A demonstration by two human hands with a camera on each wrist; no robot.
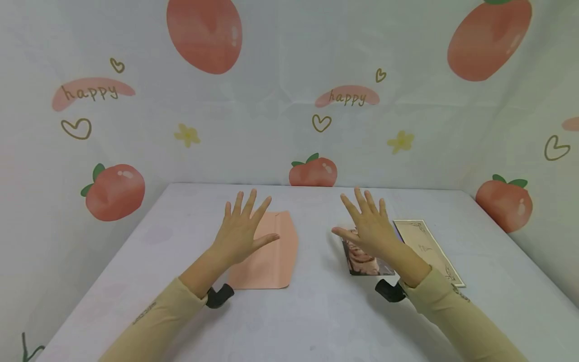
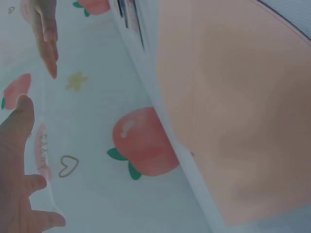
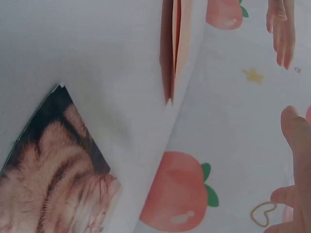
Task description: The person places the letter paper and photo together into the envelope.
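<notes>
While an envelope [image 1: 267, 266] lies beneath the spread left hand [image 1: 239, 232], the spread right hand [image 1: 372, 227] overhangs a photo [image 1: 362, 263].

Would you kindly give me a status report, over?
Left hand, right hand: spread, empty. Envelope on table, untouched. Head view: hands partly hide envelope, photo.

White tbl [image 1: 312, 317] w/ peach env. [image 1: 267, 264] on L, striped-fur photo [image 1: 363, 261] & cream card [image 1: 429, 247] on R.
</notes>
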